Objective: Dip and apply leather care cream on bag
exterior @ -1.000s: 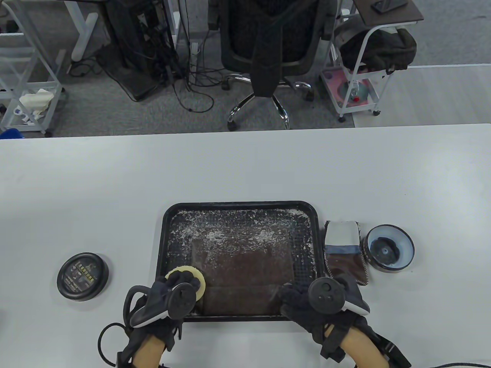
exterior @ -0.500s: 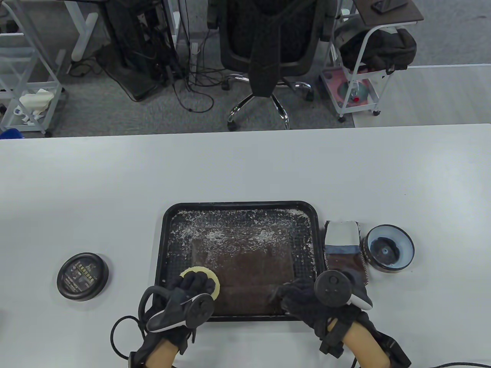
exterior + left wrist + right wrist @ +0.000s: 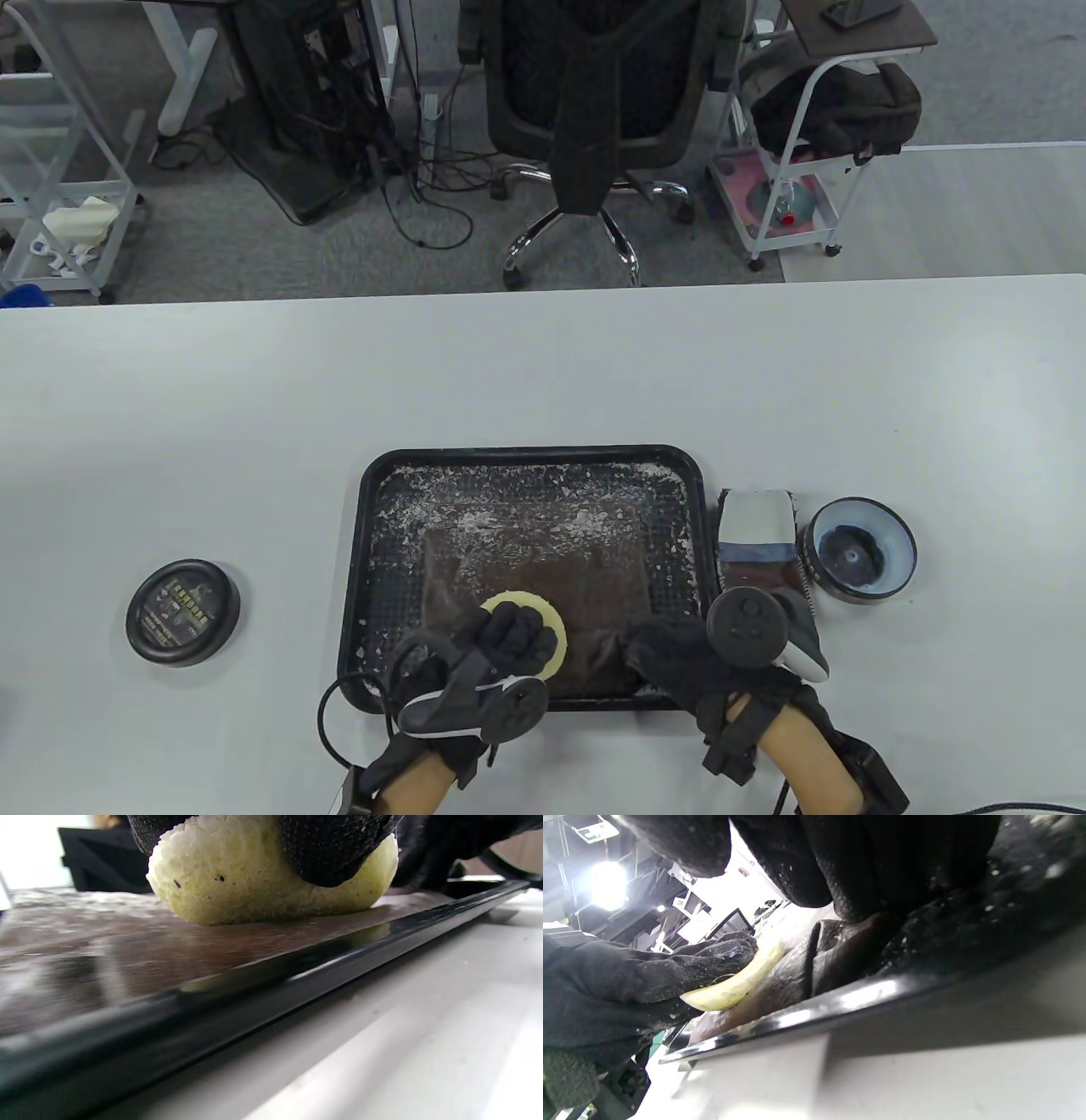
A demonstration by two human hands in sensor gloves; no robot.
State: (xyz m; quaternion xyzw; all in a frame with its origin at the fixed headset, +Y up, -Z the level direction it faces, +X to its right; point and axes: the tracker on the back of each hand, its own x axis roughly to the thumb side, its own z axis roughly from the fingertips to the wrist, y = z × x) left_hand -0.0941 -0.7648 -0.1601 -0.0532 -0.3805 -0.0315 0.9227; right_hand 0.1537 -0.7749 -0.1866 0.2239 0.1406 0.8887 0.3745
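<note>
One sponge is pinched by the left hand at the tray's 6 o'clock, on one brown bag. Only the right wrist view shows the right hand pressed on the bag's corner; its curl cannot be told.

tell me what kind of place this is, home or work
Most likely an office or lab workspace, not a home: beyond the white table stand a mesh office chair, cables trailing over grey carpet and wheeled white carts.

Pale yellow sponge, brown bag, black tray.
</note>
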